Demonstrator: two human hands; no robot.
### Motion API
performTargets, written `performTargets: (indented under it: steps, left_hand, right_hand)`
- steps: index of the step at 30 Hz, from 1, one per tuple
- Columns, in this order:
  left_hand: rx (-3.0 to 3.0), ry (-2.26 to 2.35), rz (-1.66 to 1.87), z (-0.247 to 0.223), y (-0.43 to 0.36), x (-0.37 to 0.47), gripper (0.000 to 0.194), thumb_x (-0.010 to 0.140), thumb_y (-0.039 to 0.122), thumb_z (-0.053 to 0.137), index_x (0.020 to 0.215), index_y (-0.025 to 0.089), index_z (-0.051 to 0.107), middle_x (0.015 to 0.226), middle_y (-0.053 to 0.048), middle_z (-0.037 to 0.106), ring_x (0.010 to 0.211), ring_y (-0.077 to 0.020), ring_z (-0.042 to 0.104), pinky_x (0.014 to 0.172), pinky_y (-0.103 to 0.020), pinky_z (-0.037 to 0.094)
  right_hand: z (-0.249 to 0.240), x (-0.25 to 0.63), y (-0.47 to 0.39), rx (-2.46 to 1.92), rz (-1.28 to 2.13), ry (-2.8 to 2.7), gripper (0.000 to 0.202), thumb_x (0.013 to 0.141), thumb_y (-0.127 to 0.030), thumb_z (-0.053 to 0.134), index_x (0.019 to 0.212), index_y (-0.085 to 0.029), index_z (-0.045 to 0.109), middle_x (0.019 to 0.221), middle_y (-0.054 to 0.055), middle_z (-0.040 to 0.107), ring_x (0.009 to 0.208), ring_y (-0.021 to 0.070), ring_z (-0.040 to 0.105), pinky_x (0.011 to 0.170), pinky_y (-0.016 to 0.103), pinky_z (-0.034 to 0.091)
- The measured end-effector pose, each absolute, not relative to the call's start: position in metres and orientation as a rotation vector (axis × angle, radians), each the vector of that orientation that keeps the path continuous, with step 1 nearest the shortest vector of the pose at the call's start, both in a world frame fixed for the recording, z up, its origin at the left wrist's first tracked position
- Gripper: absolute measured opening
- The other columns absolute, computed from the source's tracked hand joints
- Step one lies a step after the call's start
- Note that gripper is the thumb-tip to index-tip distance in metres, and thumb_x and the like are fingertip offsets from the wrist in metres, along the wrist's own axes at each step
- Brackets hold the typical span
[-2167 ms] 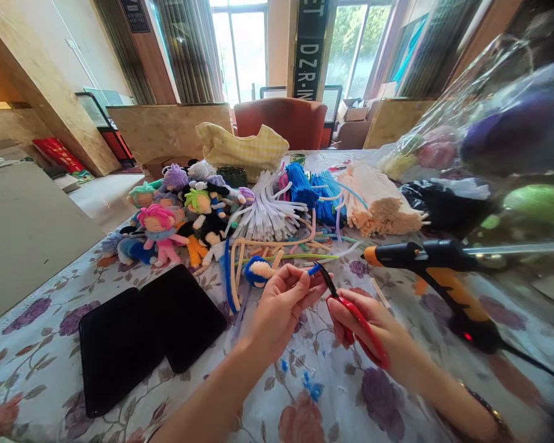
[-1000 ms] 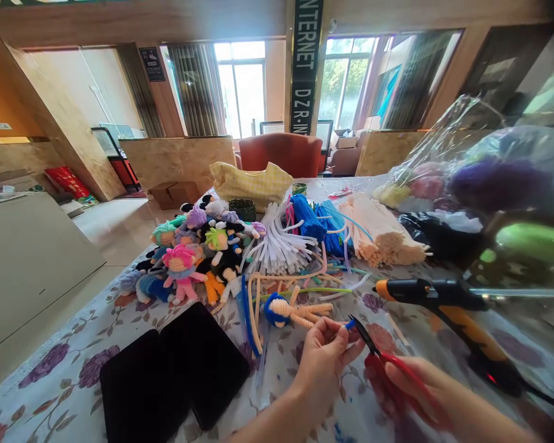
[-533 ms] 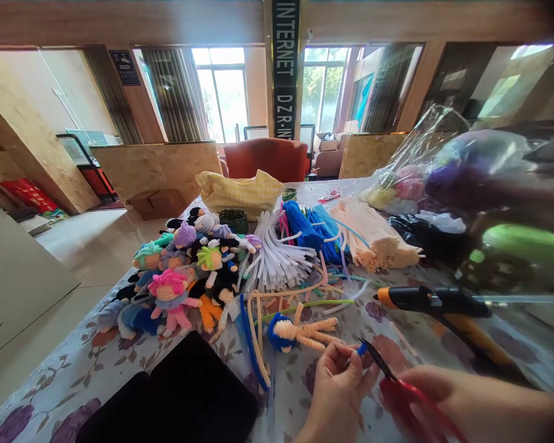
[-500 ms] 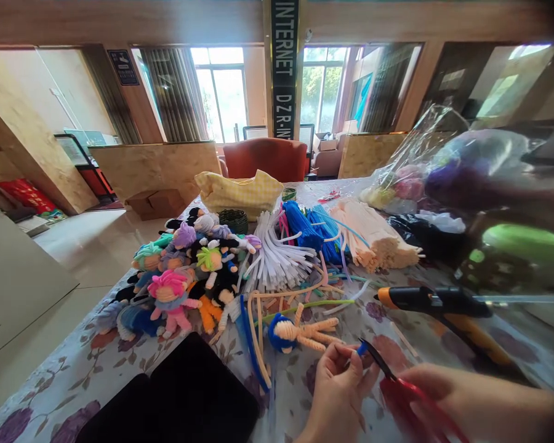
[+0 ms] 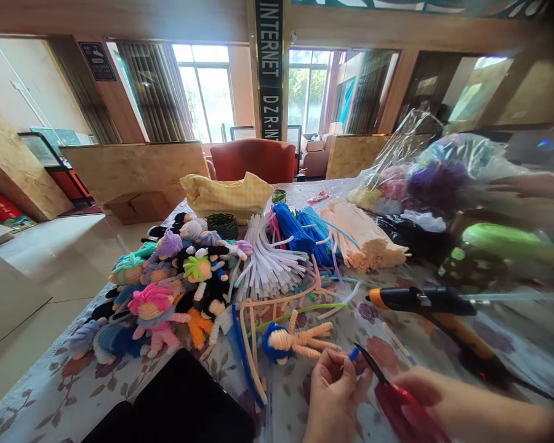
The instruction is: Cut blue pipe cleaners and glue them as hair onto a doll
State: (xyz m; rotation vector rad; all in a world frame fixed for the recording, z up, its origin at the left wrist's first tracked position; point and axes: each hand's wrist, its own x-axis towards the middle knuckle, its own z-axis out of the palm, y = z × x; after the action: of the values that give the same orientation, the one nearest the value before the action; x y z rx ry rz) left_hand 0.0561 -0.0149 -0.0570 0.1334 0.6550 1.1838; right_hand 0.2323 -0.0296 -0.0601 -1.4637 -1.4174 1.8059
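Between the fingertips of my left hand (image 5: 337, 387) is a small blue piece (image 5: 353, 354), its tip poking out on the right. My right hand (image 5: 427, 391) is closed round the red handles of the scissors (image 5: 401, 406), whose dark blades lie just right of the blue piece. Beyond my left hand, a peach pipe-cleaner doll with blue hair (image 5: 277, 343) lies on the flowered tablecloth. Bent blue and peach strips (image 5: 252, 357) lie left of that doll.
Finished dolls (image 5: 154, 307) are heaped at the left, behind a black tablet (image 5: 180, 406). Bundles of white stems (image 5: 272, 258), blue stems and peach stems (image 5: 364, 237) lie farther back. A glue gun (image 5: 420, 299) rests at the right, near plastic bags (image 5: 443, 172).
The view has shifted slightly, so the tabletop things appear farther left. The scissor blades look closed together now, beside the blue piece. Both hands keep their holds.
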Motion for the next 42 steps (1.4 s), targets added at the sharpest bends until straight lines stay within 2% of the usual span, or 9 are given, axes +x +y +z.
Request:
performTargets:
  steps: [7,16,21,27,30,32,35,37,42]
  left_hand:
    - [0.158,0.647,1.17,-0.059,-0.014,0.054,0.043,0.045,0.027,0.094,0.058,0.014,0.054,0.075,-0.006,0.072,0.079,-0.0174,0.071,0.08,-0.029,0.057]
    - [0.19,0.715,1.157,-0.052,-0.015,0.053,0.035,0.05,0.024,0.092,0.058,0.011,0.06,0.091,-0.012,0.074,0.084,-0.0214,0.072,0.079,-0.028,0.056]
    - [0.27,0.711,1.186,-0.048,-0.012,0.046,0.026,0.06,0.026,0.085,0.064,0.013,0.063,0.1,-0.012,0.074,0.089,-0.0238,0.071,0.091,-0.037,0.053]
    - [0.363,0.697,1.169,-0.046,-0.007,0.04,0.023,0.063,0.023,0.081,0.061,0.013,0.06,0.102,-0.014,0.073,0.093,-0.0237,0.069,0.091,-0.037,0.052]
    - [0.405,0.731,1.142,-0.038,-0.007,0.036,0.019,0.066,0.022,0.077,0.063,0.014,0.06,0.103,-0.013,0.073,0.094,-0.0231,0.068,0.09,-0.035,0.051]
    - [0.455,0.76,1.119,-0.035,-0.006,0.033,0.018,0.067,0.022,0.076,0.062,0.014,0.06,0.103,-0.012,0.073,0.094,-0.0229,0.068,0.089,-0.033,0.05]
    - [0.577,0.812,1.069,-0.032,-0.004,0.03,0.018,0.067,0.022,0.075,0.059,0.014,0.06,0.102,-0.012,0.072,0.092,-0.0221,0.066,0.085,-0.029,0.05]
    - [0.625,0.84,1.052,-0.032,-0.002,0.029,0.017,0.066,0.022,0.074,0.058,0.014,0.061,0.099,-0.012,0.073,0.089,-0.0205,0.065,0.082,-0.027,0.049]
    - [0.628,0.828,1.036,-0.027,0.0,0.028,0.01,0.064,0.02,0.072,0.059,0.013,0.067,0.088,-0.009,0.073,0.075,-0.0164,0.062,0.073,-0.024,0.049]
  right_hand:
    - [-0.04,0.226,-0.033,-1.472,1.935,-1.198,0.036,0.068,-0.049,0.079,0.072,-0.016,0.065,0.068,0.0,0.062,0.062,0.0133,0.057,0.063,0.023,0.047]
    - [-0.038,0.208,-0.037,-1.418,1.916,-1.023,0.042,0.071,-0.055,0.076,0.073,-0.015,0.066,0.065,0.0,0.063,0.056,0.0122,0.058,0.055,0.023,0.045]
    - [-0.044,0.194,-0.025,-1.27,1.896,-0.817,0.047,0.058,-0.056,0.084,0.07,-0.015,0.062,0.061,-0.001,0.063,0.051,0.0118,0.06,0.052,0.023,0.045]
    - [-0.055,0.188,-0.015,-1.147,1.728,-0.911,0.05,0.074,-0.064,0.067,0.069,-0.014,0.064,0.058,0.002,0.064,0.049,0.0125,0.057,0.046,0.023,0.039]
    - [-0.054,0.183,-0.015,-1.127,1.609,-0.923,0.046,0.081,-0.059,0.064,0.07,-0.014,0.065,0.059,0.002,0.064,0.051,0.0109,0.054,0.047,0.022,0.037]
    - [-0.05,0.178,-0.015,-1.136,1.557,-0.89,0.038,0.08,-0.052,0.069,0.072,-0.015,0.065,0.061,0.0,0.062,0.054,0.0094,0.051,0.048,0.02,0.035]
    - [-0.045,0.173,-0.013,-1.192,1.5,-0.795,0.037,0.065,-0.045,0.083,0.078,-0.016,0.066,0.064,-0.003,0.06,0.056,0.009,0.048,0.048,0.019,0.035]
    - [-0.046,0.172,-0.012,-1.197,1.473,-0.771,0.038,0.059,-0.042,0.087,0.077,-0.016,0.066,0.067,-0.002,0.061,0.06,0.0098,0.05,0.053,0.019,0.039]
    - [-0.058,0.176,-0.01,-1.167,1.478,-0.856,0.031,0.067,-0.039,0.083,0.079,-0.017,0.066,0.069,-0.001,0.06,0.064,0.0132,0.053,0.056,0.022,0.041]
